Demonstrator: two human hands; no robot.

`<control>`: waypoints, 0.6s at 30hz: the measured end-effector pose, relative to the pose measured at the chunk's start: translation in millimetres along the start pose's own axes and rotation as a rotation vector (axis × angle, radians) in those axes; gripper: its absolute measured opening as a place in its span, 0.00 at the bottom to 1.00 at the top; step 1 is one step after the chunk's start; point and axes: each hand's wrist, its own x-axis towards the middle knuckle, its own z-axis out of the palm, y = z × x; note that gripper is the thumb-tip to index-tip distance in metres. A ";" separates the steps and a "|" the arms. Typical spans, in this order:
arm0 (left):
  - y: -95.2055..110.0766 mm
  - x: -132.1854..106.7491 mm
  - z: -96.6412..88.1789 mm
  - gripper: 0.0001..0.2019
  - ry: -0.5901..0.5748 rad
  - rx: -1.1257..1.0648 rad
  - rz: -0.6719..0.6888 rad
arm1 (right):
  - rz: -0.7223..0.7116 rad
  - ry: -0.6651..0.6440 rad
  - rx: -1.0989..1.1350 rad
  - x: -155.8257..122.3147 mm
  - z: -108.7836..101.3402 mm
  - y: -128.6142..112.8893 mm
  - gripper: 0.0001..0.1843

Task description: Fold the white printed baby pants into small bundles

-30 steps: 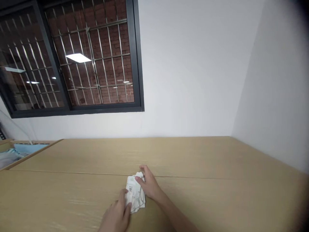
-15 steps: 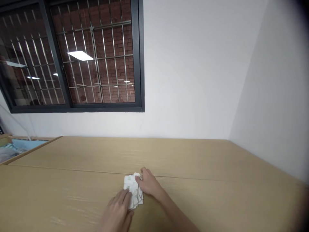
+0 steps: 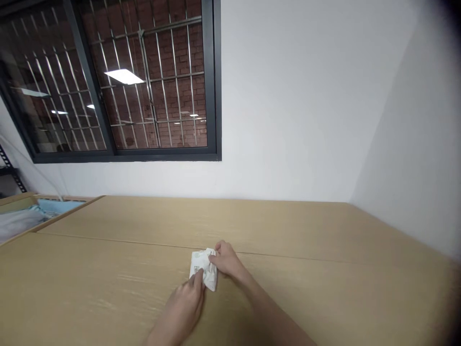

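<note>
A small, flat white packet with dark print and a code-like square lies low over the wooden surface, its right side creased. Whether it is paper or thin plastic I cannot make out. My left hand grips its lower left edge, thumb on top and the other fingers curled beneath. At the upper right corner, my right hand pinches the packet between thumb and fingers. Both hands partly cover it.
A wide wooden tabletop with a seam across it reaches the white wall. Top left is a dark-framed barred window. At the far left sits a wooden-edged bin with blue lining and pale plastic inside.
The packet's layers, fanned out at the right and bottom before, now look gathered and creased. My left hand has turned from lying over it to gripping its edge. The view has shifted slightly.
</note>
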 end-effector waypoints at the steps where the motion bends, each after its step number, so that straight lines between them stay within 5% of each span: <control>1: 3.3 -1.8 1.7 0.25 0.025 0.005 0.052 | -0.055 0.011 -0.110 -2.8 -7.3 -6.6 0.14; 4: 17.8 -8.4 11.8 0.25 0.090 0.054 0.134 | -0.360 -0.087 -0.251 -17.7 -25.2 -32.6 0.21; 6: 30.0 -12.5 19.1 0.26 0.057 0.091 0.124 | -0.560 -0.335 -0.214 -31.9 -26.9 -49.0 0.24; 10: 50.5 -18.8 22.7 0.26 -0.147 0.118 0.046 | -0.562 -0.746 -0.171 -57.3 -6.2 -63.2 0.24; 13: 57.1 -22.2 17.2 0.28 -0.192 0.101 0.056 | -0.457 -0.752 -0.191 -62.4 9.1 -58.2 0.21; 18: 58.4 -23.5 13.9 0.29 -0.102 0.168 0.073 | -0.554 -0.661 -0.327 -42.2 8.4 -38.1 0.25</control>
